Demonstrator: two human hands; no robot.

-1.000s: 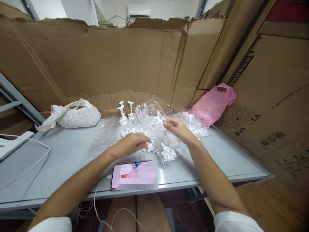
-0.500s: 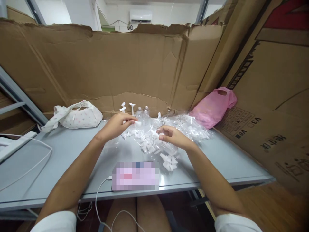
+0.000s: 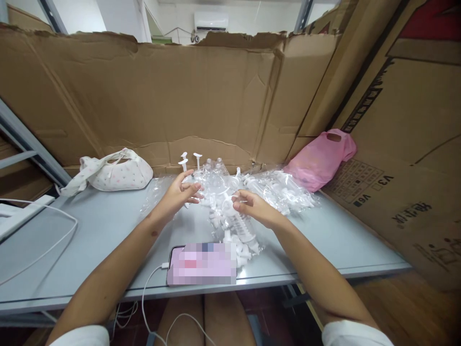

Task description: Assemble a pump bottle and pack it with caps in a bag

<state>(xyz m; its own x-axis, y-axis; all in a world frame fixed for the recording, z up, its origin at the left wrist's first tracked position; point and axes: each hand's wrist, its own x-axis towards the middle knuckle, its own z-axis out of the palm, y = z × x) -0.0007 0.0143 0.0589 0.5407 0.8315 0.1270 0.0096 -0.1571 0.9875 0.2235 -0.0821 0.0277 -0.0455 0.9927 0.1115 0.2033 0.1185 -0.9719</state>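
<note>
My left hand [image 3: 185,190] is open, its fingers spread, just left of a pile of clear plastic and white parts. My right hand [image 3: 250,204] is closed, thumb and fingers pinched at the top of a clear plastic bag [image 3: 255,244]. A ribbed clear bottle [image 3: 242,226] shows in or under that bag, slanting toward the table edge. Around it lie white plastic pieces [image 3: 242,255]. Behind my left hand stand white pump heads [image 3: 183,163] on stems, beside two upright clear bottles [image 3: 219,168]. Glare blurs the exact grip.
A phone [image 3: 201,264] with a white cable lies at the table's front edge. More bagged white parts [image 3: 293,190] and a pink bag [image 3: 317,161] are at the right. A patterned white cloth bag [image 3: 120,170] sits at the left. A cardboard wall [image 3: 154,96] stands behind.
My left hand has opened and dropped slightly left; the small white piece at its fingertips no longer shows there. Beneath my right hand, the clear bag and ribbed bottle have shifted toward me.
</note>
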